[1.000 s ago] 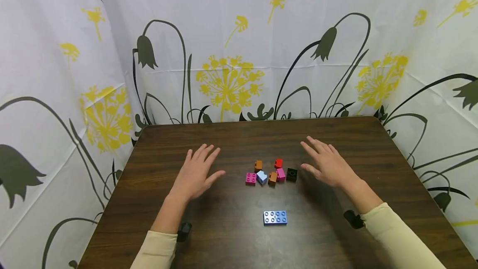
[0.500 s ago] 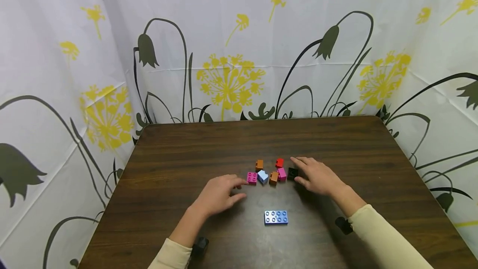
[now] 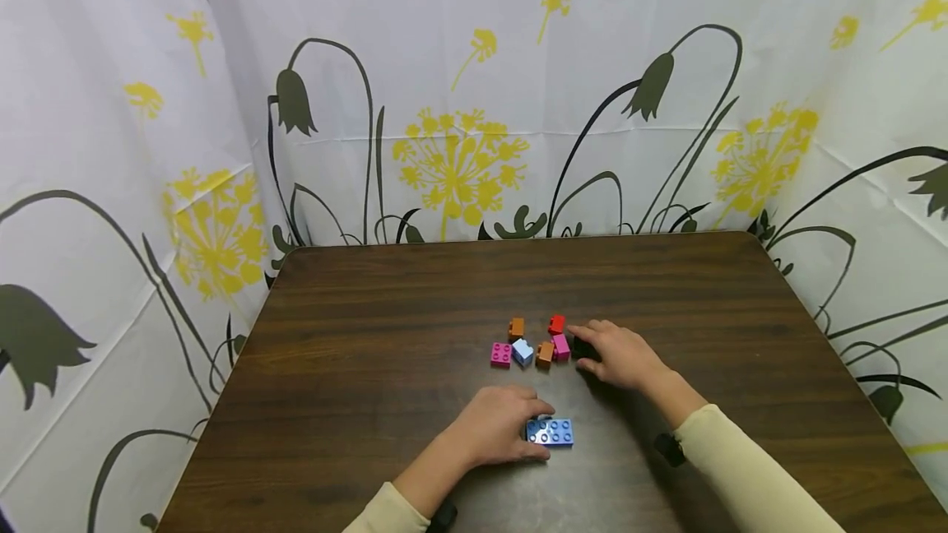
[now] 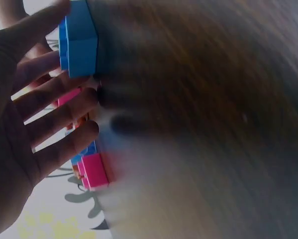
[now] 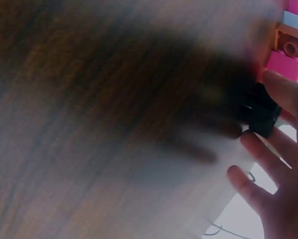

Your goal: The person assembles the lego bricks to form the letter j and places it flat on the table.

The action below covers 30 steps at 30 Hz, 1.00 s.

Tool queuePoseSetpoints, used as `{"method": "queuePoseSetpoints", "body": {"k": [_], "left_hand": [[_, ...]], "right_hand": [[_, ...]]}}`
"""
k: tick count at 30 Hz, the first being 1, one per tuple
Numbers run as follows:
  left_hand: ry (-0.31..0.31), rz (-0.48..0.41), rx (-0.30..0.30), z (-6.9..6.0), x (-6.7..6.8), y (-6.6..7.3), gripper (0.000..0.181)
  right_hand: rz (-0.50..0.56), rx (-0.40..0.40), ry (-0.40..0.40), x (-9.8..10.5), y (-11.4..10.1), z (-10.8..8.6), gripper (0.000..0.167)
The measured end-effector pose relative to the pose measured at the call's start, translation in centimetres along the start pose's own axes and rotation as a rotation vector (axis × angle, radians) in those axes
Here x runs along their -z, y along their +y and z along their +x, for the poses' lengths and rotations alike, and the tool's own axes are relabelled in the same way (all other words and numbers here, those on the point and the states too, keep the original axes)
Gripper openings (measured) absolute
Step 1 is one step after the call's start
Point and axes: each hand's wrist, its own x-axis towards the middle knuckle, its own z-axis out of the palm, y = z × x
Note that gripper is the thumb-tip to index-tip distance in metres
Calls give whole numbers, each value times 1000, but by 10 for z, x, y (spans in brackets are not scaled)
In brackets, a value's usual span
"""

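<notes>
My left hand (image 3: 494, 424) straddles the left end of a long blue toy brick (image 3: 551, 433), thumb on the near side and index finger on the far side. In the left wrist view that blue brick (image 4: 81, 42) lies by the thumb tip, and the other fingers extend fairly straight. My right hand (image 3: 625, 356) holds a small black brick (image 3: 583, 349) between thumb and fingers, largely covering it in the head view. From the right wrist, the black brick (image 5: 263, 112) shows between the thumb and fingers, beside a pink brick (image 5: 284, 65).
Left of the right hand lie a magenta brick (image 3: 500, 354), a light blue brick (image 3: 522, 353), two orange bricks, a pink brick (image 3: 560, 347) and a red brick (image 3: 557, 324). The brown wooden table (image 3: 370, 303) meets a flowered curtain (image 3: 444, 64) behind.
My left hand moved right and nearer, from beside the magenta brick to the long blue brick. My right hand came left and down to the black brick, its fingers closing in around it.
</notes>
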Motion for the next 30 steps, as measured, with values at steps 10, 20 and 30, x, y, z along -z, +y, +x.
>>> {"method": "queuePoseSetpoints", "body": {"k": [10, 20, 30], "left_hand": [[-1, 80, 68, 8, -2, 1, 40], [114, 114, 142, 11, -5, -8, 42], [133, 108, 131, 15, -3, -11, 41]], "right_hand": [[-51, 16, 82, 2, 1, -1, 43], [104, -80, 248, 15, -3, -10, 36], [260, -37, 261, 18, -22, -31, 42]]}}
